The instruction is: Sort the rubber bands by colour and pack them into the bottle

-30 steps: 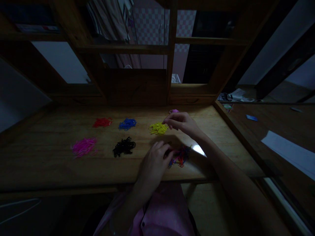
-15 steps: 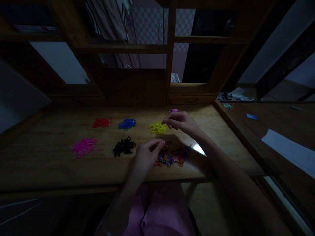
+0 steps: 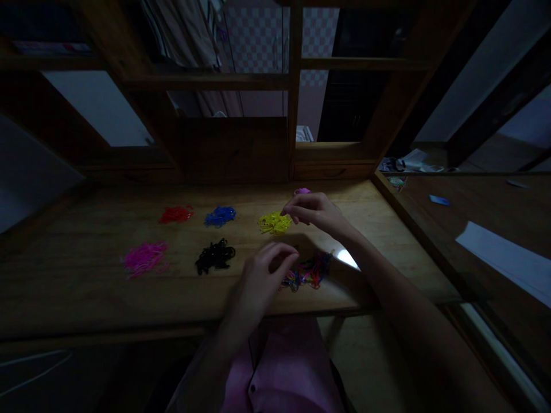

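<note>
Small rubber-band-like loops lie in piles on the wooden desk [image 3: 90, 287]. My right hand [image 3: 318, 213] reaches over the right edge of the yellow pile [image 3: 274, 223], thumb and fingers pinched together. Whatever is between those fingertips is too small to make out. Closer to me, my left hand [image 3: 269, 272] is at the left of a mixed-colour pile [image 3: 316, 269] and covers part of it. Its thumb and index finger meet in a pinch, and their contents are unclear. A black pile [image 3: 215, 256] lies to the left of this hand.
Further left are a blue pile [image 3: 220, 216], a red pile [image 3: 176, 214] and a pink pile [image 3: 144, 257]. A purple item [image 3: 302, 191] lies behind my right hand. Wooden shelving [image 3: 206, 83] rises at the back. White paper [image 3: 508, 258] rests on the right-hand surface.
My left hand has moved slightly right, covering more of the mixed pile's left side. My right hand stays beside the yellow pile. The view has shifted a little.
</note>
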Available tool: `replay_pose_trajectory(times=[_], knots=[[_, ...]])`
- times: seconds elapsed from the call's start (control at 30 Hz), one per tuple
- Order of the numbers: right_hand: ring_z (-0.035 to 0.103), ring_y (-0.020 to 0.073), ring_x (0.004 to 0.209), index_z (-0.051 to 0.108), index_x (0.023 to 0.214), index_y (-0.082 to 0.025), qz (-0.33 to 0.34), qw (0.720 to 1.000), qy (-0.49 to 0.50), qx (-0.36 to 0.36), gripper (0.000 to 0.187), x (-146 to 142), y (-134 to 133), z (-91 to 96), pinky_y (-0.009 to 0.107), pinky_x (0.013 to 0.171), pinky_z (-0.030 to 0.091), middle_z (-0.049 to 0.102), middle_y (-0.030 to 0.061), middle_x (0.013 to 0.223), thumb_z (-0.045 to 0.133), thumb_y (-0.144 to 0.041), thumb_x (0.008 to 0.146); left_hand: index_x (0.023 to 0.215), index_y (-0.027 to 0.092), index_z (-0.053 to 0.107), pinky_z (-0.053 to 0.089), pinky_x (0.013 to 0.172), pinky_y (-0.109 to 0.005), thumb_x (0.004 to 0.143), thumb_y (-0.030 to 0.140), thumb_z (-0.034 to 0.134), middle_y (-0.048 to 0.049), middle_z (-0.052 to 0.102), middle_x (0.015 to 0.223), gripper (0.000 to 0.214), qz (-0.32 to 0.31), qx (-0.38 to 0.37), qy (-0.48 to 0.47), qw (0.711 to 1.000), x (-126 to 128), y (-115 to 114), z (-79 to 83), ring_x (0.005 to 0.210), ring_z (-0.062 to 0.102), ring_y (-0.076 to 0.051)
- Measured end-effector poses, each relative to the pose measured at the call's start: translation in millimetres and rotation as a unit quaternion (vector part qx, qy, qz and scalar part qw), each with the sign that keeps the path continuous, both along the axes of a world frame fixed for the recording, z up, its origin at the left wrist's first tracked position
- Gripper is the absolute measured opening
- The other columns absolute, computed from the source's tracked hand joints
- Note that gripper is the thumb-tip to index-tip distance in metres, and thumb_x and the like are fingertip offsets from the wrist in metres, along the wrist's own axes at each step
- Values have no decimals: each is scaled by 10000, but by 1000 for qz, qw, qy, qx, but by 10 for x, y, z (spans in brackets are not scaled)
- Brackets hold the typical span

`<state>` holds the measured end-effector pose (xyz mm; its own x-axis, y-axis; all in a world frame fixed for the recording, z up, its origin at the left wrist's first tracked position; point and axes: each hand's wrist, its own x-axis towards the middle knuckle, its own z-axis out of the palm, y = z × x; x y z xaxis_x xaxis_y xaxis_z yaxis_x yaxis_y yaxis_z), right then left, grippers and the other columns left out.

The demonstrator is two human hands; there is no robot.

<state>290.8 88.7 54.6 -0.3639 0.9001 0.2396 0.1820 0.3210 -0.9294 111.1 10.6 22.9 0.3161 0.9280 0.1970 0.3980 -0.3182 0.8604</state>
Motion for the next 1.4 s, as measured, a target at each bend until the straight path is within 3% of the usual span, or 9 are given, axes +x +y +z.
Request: replay_pose_trajectory(times=[0.2,0.4,0.7,0.9,1.2,1.3,1.4], knots=[[472,93,591,706,857,-135,-6,1000,-13,1,250,10,15,-11,236,511,309,554,-5,632,611,-366,850,1062,213,669,436,861,-315,940,167,513,-33,645,1012,203,-183,113,110,970,117,-98,-44,983,543,-185],[457,82,566,708,846,-126,0,1000,3,14,240,12,21,-14,235,505,306,554,-8,627,611,-346,850,1141,238,625,400,871,-357,936,156,507,-40,593,1060,250,-236,189,240,922,140,-62,-66,1010,482,-213],[476,86,583,707,823,-140,-4,1000,1,19,206,1,11,6,230,524,340,569,-8,639,600,-314,842,968,194,618,405,817,-340,935,149,496,-43,578,1019,133,-211,195,287,914,217,-23,-19,962,485,-213],[481,86,587,706,820,-134,-7,1000,6,14,199,2,2,12,230,521,339,570,-8,640,612,-309,833,950,203,634,416,849,-342,916,154,544,-33,599,1061,108,-191,184,220,939,170,39,-46,983,498,-205],[469,85,579,700,838,-132,1,1000,2,21,241,9,15,-7,224,511,327,555,-15,623,616,-357,835,955,192,656,449,847,-346,933,146,509,-24,658,925,155,-165,163,166,958,68,108,1,922,553,-191],[473,89,587,702,835,-130,-3,1000,1,21,243,8,14,-11,228,517,331,557,-10,624,611,-356,838,933,201,671,462,867,-347,924,169,533,-21,672,927,142,-145,128,124,973,67,108,5,928,586,-186],[473,90,586,704,830,-137,-6,1000,-2,16,233,7,4,2,231,521,334,564,-9,630,611,-351,836,943,208,686,492,881,-342,894,206,588,-20,701,965,109,-111,36,38,992,74,98,15,938,635,-182]])
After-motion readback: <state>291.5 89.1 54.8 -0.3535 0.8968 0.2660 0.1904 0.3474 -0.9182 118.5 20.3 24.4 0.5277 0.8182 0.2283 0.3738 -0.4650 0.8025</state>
